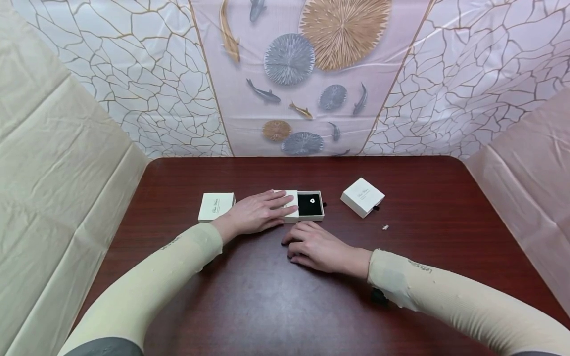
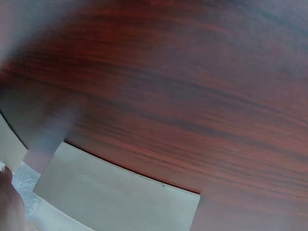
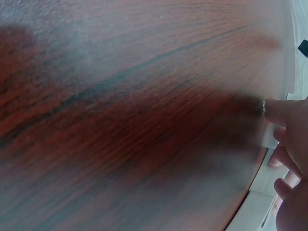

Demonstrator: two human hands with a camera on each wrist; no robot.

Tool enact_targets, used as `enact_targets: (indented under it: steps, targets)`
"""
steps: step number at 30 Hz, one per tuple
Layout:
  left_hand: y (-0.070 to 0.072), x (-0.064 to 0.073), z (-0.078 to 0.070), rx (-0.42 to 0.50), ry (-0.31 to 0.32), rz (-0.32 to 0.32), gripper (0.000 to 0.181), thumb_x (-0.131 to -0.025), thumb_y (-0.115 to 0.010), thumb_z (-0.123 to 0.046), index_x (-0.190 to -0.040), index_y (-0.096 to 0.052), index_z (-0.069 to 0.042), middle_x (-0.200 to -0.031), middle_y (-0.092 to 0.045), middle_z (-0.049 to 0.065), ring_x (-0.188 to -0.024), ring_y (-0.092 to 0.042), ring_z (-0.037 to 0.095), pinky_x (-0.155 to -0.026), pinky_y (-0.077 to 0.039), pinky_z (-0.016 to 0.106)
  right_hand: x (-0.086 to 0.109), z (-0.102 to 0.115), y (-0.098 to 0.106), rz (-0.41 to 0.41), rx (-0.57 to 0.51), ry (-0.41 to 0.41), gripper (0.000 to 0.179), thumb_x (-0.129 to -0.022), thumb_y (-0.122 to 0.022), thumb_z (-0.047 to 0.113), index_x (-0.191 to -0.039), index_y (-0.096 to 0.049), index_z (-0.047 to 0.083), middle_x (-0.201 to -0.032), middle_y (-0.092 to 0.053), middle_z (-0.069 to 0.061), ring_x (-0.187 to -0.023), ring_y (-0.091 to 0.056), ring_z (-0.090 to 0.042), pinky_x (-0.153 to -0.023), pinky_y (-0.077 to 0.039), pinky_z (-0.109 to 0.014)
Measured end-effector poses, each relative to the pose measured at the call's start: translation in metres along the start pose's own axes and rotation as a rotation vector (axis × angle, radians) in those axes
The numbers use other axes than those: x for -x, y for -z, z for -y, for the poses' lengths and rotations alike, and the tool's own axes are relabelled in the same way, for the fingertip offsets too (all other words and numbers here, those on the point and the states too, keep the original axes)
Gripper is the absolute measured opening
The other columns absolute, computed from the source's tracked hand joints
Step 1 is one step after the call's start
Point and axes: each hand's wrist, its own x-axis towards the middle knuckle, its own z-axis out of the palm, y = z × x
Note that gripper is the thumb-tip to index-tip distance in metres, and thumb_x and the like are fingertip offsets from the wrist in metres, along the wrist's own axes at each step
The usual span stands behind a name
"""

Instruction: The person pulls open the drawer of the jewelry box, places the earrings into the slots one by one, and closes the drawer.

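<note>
My left hand [image 1: 258, 212] rests with fingers extended across the white sleeve [image 1: 292, 218] of the middle box. From its right side sticks out the open drawer [image 1: 321, 215], lined in black, where a small white flower-shaped stud [image 1: 312, 200] sits. Just in front of that box is my right hand [image 1: 313, 247], fingers bent toward the thumb. In the right wrist view a tiny sparkling piece of jewelry [image 3: 263, 107] shows at its fingertips [image 3: 276, 113], pinched there; the head view hides it.
A closed white box [image 1: 216, 206] lies beside my left wrist; its pale side [image 2: 120, 192] fills the lower left wrist view. Another white box [image 1: 362, 197] with a black pull tab stands angled at the right. A small whitish piece [image 1: 385, 227] lies near it on the dark red table [image 1: 427, 212].
</note>
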Motion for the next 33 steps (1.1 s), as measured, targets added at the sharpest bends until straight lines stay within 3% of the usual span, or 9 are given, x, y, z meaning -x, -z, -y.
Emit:
enact_targets:
  steps: [7, 15, 33]
  targets:
    - [-0.001, 0.000, 0.000, 0.004, 0.006, 0.010, 0.051, -0.106, -0.069, -0.030, -0.154, -0.061, -0.015, -0.159, -0.055, 0.015, -0.150, -0.049, 0.034, -0.123, -0.041, 0.050, -0.001, -0.001, -0.002, -0.051, 0.091, 0.041, 0.006, -0.096, -0.080, 0.020, -0.093, -0.075, 0.018, -0.122, -0.070, 0.000, -0.118, -0.062, -0.022, -0.113, -0.046, -0.044]
    - [-0.002, 0.000, 0.001, 0.005, 0.007, 0.010, 0.050, -0.106, -0.068, -0.031, -0.154, -0.061, -0.015, -0.159, -0.055, 0.015, -0.150, -0.049, 0.035, -0.123, -0.041, 0.049, -0.002, -0.001, -0.002, -0.075, 0.101, 0.062, 0.007, -0.097, -0.078, 0.016, -0.091, -0.074, 0.016, -0.121, -0.070, -0.001, -0.119, -0.062, -0.023, -0.114, -0.046, -0.046]
    - [-0.001, 0.001, 0.001, -0.002, 0.012, 0.026, 0.051, -0.107, -0.067, -0.031, -0.155, -0.059, -0.016, -0.160, -0.053, 0.014, -0.151, -0.048, 0.034, -0.124, -0.039, 0.049, 0.003, -0.004, 0.019, -0.102, 0.015, -0.047, 0.009, -0.091, -0.084, 0.017, -0.092, -0.076, 0.017, -0.127, -0.070, -0.004, -0.123, -0.060, -0.031, -0.114, -0.043, -0.052]
